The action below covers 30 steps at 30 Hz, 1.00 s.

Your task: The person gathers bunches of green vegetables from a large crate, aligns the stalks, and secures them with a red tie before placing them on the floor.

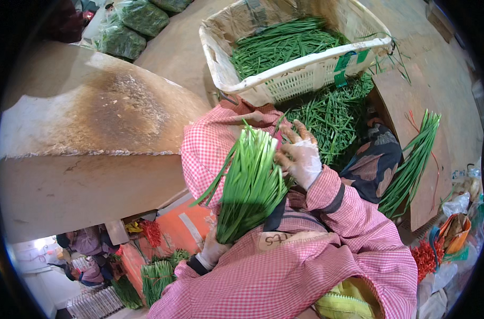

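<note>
A thick bunch of garlic chives [251,181] is upright before my chest, its pale cut ends at the top and green leaves below. My left hand [213,251], in a whitish glove, grips the bunch low down on its left side; the leaves partly hide the fingers. Beside the pale ends, at the bunch's upper right, is my right hand [301,156]. It wears a white glove with bare fingertips, and its fingers are bent and spread apart. Loose chive leaves [332,122] lie in a heap just beyond it.
Beyond the heap stands a white plastic crate [300,72] with more chives. At right, another chive bunch [414,165] lies on a brown board [436,183] near red ties [427,260]. A stained panel [93,186] is at left. Bagged greens [128,37] sit far left; tied bundles [156,279] lie lower left.
</note>
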{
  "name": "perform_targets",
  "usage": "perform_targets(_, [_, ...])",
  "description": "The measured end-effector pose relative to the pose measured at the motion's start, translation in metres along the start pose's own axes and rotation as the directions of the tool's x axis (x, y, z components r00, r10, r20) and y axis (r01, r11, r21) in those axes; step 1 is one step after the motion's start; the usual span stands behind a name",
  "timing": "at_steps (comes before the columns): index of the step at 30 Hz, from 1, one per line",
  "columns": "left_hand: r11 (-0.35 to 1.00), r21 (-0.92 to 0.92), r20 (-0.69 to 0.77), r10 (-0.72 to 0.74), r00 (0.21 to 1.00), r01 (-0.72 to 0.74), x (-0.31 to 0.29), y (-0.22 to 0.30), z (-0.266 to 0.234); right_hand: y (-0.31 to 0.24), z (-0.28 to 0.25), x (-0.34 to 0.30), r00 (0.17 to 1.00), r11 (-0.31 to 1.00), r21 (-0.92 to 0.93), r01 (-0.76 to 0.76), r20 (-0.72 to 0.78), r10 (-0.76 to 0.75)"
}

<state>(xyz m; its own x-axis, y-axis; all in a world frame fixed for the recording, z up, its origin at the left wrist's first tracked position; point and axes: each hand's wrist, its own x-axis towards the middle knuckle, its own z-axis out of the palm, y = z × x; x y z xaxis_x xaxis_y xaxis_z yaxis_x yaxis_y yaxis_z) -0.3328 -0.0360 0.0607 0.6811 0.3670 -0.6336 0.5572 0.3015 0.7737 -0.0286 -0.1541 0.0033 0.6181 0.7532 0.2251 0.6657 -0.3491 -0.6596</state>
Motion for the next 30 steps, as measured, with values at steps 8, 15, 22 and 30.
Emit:
perform_targets(8, [0.918, 0.366, 0.000, 0.163, 0.987, -0.151, -0.002, -0.019, -0.012, -0.017, -0.042, 0.036, 0.991, 0.993, -0.015, 0.116, 0.065, -0.115])
perform_targets(15, [0.949, 0.276, -0.080, 0.178, 0.981, -0.150, -0.011, -0.007, 0.001, 0.011, 0.001, 0.041, 0.852, 0.758, 0.595, -0.267, 0.513, -0.103])
perform_targets(22, [0.933, 0.322, -0.112, 0.206, 0.972, -0.161, -0.004, -0.020, -0.003, 0.031, -0.049, 0.032, 0.933, 0.787, 0.574, -0.226, -0.105, 0.344])
perform_targets(30, [0.876, 0.417, -0.057, 0.291, 0.955, -0.242, 0.000, -0.024, -0.007, 0.000, -0.011, 0.008, 0.921, 0.823, 0.501, -0.268, 0.384, 0.066])
